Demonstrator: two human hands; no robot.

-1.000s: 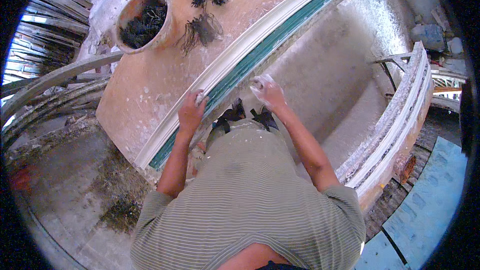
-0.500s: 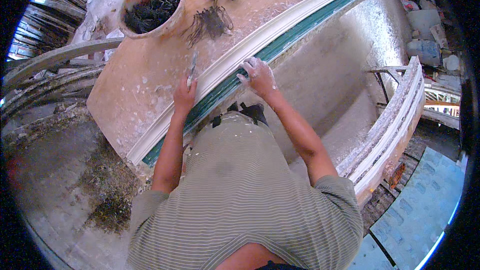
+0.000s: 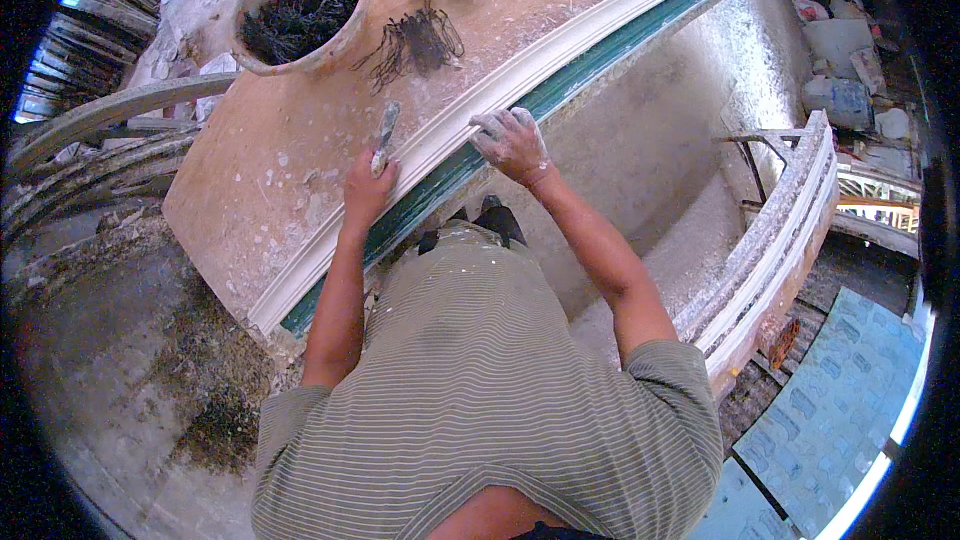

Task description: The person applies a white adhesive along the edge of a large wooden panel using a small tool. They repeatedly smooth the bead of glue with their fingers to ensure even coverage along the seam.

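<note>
A long white moulding (image 3: 440,145) with ridged lines runs diagonally along the edge of a tan table, beside a green strip (image 3: 440,175). My left hand (image 3: 370,183) is closed round the handle of a putty knife (image 3: 388,124), its blade pointing away over the tabletop next to the moulding. My right hand (image 3: 512,146), whitened with powder, is at the moulding's near edge with its fingers bent inward. Whatever those fingers hold, if anything, is hidden.
On the tan tabletop (image 3: 270,160) stand a round tub (image 3: 240,35) of dark fibres and several black fibre bundles (image 3: 418,45). A curved white-crusted frame (image 3: 765,250) rises at the right, above blue sheeting (image 3: 850,390). Curved strips (image 3: 110,115) lie at the left.
My right hand has moved slightly left, its fingers drawing in closer together. The putty knife in my left hand has turned, showing more of its blade. The view has shifted slightly.
</note>
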